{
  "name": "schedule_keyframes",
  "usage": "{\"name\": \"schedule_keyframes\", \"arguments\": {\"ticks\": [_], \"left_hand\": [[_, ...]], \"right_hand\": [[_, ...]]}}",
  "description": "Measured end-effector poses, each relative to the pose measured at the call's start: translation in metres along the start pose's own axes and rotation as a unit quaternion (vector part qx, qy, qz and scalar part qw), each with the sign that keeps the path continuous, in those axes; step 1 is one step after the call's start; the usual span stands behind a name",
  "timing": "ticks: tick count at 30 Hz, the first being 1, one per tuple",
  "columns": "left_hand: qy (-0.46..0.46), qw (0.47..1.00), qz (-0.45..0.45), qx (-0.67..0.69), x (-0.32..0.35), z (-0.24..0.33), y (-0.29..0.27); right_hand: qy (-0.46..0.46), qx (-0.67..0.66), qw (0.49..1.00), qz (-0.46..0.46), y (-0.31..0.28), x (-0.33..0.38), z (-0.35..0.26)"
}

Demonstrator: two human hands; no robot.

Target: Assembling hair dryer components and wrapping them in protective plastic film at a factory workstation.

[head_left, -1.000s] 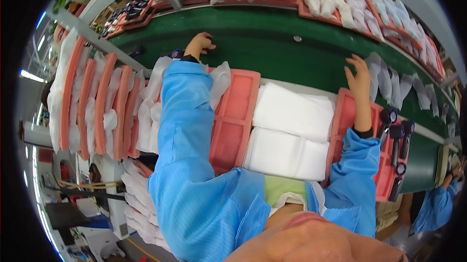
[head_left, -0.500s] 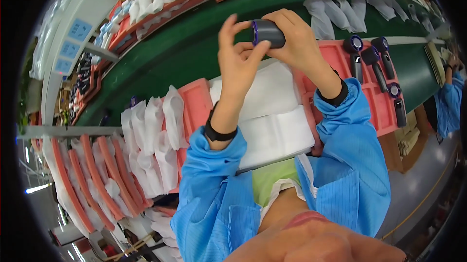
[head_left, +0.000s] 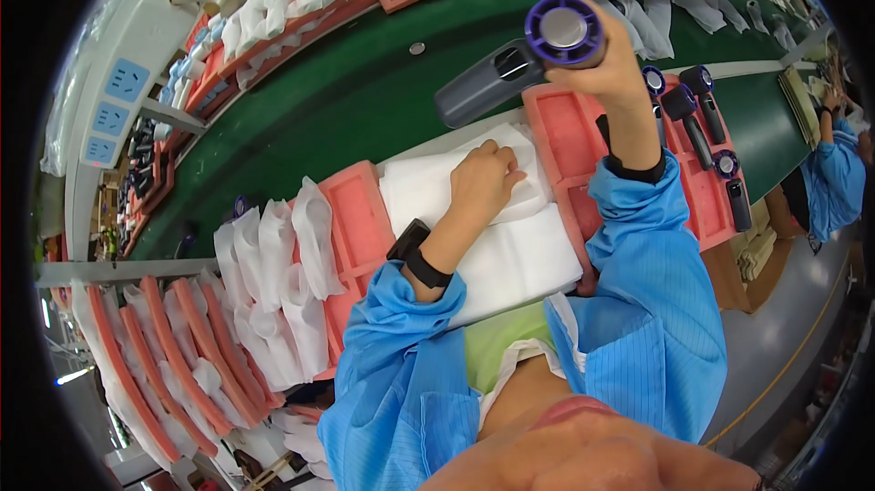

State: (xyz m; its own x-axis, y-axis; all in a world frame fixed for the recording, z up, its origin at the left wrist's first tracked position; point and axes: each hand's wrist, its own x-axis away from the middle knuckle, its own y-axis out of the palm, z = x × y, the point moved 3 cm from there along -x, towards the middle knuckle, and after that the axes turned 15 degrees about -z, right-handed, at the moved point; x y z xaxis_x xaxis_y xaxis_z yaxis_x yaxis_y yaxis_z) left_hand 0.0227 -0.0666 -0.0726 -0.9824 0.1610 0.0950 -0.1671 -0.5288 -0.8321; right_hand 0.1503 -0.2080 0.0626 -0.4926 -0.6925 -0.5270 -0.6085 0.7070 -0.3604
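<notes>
My right hand (head_left: pixel 606 62) is wrapped round the head of a dark grey handheld fan (head_left: pixel 488 85), raised over the green belt. The fan's purple ring and silver centre face up, and its handle points toward the lower left. Below it, my left hand (head_left: pixel 481 183) rests on a stack of white foam sheets (head_left: pixel 524 254). Its fingers are curled onto the top sheet, which is creased beside them; the fingertips are partly hidden.
A pink tray (head_left: pixel 570 131) stands right of the stack, with several similar fans (head_left: pixel 694 131) beyond it. White-wrapped pieces (head_left: pixel 278 240) lie on a pink tray (head_left: pixel 355 217) at left. A small round disc (head_left: pixel 416 49) lies on the green belt (head_left: pixel 319 117). Another person (head_left: pixel 834 172) works at far right.
My left hand has left the fan and come down onto the white sheets. My right hand has moved right with the fan and turned it, so its ring and handle now show.
</notes>
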Motion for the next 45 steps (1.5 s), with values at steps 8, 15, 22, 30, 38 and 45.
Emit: {"name": "schedule_keyframes", "arguments": {"ticks": [8,15,22,30,38,45], "left_hand": [[0.046,0.984,0.04,0.167,0.0,-0.017,-0.024],[0.089,0.877,0.064,0.467,0.027,-0.015,-0.081],[0.102,0.813,0.223,0.529,0.045,-0.016,-0.106],[0.105,0.684,0.31,0.652,0.042,-0.014,-0.1],[0.096,0.826,0.347,0.433,0.042,-0.01,-0.105],[0.114,0.822,0.408,0.381,0.041,-0.011,-0.112]], "right_hand": [[-0.058,-0.049,0.997,-0.025,-0.04,0.009,0.017],[-0.067,-0.035,0.996,-0.056,-0.036,0.007,0.011],[-0.023,0.003,0.998,-0.061,0.014,-0.007,0.002],[-0.094,0.116,0.984,-0.098,0.067,-0.011,-0.017],[-0.184,0.237,0.954,0.018,0.069,-0.007,-0.033],[-0.176,0.214,0.96,-0.027,0.085,-0.008,-0.026]]}}
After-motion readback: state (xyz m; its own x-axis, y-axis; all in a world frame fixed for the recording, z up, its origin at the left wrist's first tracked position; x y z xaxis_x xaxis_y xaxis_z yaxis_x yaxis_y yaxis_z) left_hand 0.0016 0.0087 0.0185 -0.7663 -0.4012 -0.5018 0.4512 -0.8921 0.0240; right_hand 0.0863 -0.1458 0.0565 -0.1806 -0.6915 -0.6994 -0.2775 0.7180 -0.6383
